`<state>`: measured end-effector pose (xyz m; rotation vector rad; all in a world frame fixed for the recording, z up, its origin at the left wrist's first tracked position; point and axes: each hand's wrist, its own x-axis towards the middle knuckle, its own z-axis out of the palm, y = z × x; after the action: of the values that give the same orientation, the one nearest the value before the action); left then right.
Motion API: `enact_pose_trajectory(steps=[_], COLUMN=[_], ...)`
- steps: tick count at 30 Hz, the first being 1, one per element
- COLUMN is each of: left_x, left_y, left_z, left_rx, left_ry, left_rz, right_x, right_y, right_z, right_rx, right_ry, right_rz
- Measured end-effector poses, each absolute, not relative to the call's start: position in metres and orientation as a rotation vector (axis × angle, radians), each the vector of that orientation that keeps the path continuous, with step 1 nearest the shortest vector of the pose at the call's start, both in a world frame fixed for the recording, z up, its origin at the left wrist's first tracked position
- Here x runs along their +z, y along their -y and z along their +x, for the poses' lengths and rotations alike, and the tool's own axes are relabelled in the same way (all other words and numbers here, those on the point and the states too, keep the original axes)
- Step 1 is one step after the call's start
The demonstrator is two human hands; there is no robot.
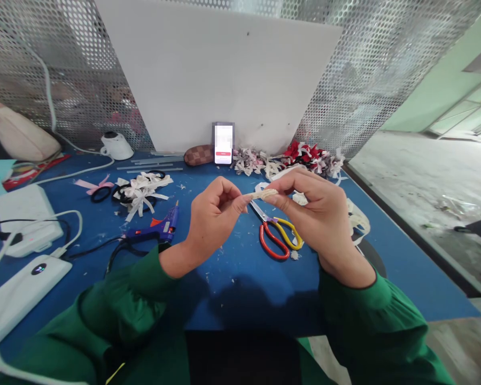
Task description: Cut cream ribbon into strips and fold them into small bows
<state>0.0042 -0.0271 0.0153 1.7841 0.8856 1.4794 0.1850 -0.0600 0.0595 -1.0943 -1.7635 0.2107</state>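
Between my two hands a small cream ribbon piece (260, 194) is held level above the blue table. My left hand (218, 216) pinches its left end between thumb and finger. The right end sits in the pinch of my right hand (315, 208). Below the ribbon piece lie scissors (274, 235) with one red and one yellow handle, their blades partly open and pointing up-left. Beside my right hand, a coil of cream ribbon (357, 220) is partly hidden behind the wrist.
A blue glue gun (156, 229) lies left of my left hand, with white bows (142, 188) behind it. A lit phone (223, 144) leans near the white board (224, 69). Red and grey bows (307, 156) are piled back right. White power banks (28, 291) and cables occupy the left.
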Motion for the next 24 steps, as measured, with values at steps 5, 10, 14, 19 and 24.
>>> enact_pose_trajectory(steps=[5,10,14,19,24], left_x=[0.016,0.0178,0.0208,0.0242,0.0238], left_y=[0.0282,0.0276,0.0274,0.0288,0.0315], left_z=[0.0052,0.0052,0.005,0.0051,0.0053], left_rx=[1.504,1.523,1.491,1.457,1.513], left_ry=[-0.886,-0.882,-0.889,-0.932,-0.975], left_rz=[1.733,1.68,1.699,1.75,1.754], right_x=[0.0595,0.0595,0.0593,0.0584,0.0563], right_y=[0.0613,0.0606,0.0594,0.0587,0.0595], right_z=[0.1852,0.1851,0.1846,0.185,0.1796], right_rx=[0.23,0.239,0.219,0.207,0.337], right_ry=[1.756,1.767,1.782,1.759,1.849], right_rz=[-1.089,-1.091,-1.067,-1.071,-0.993])
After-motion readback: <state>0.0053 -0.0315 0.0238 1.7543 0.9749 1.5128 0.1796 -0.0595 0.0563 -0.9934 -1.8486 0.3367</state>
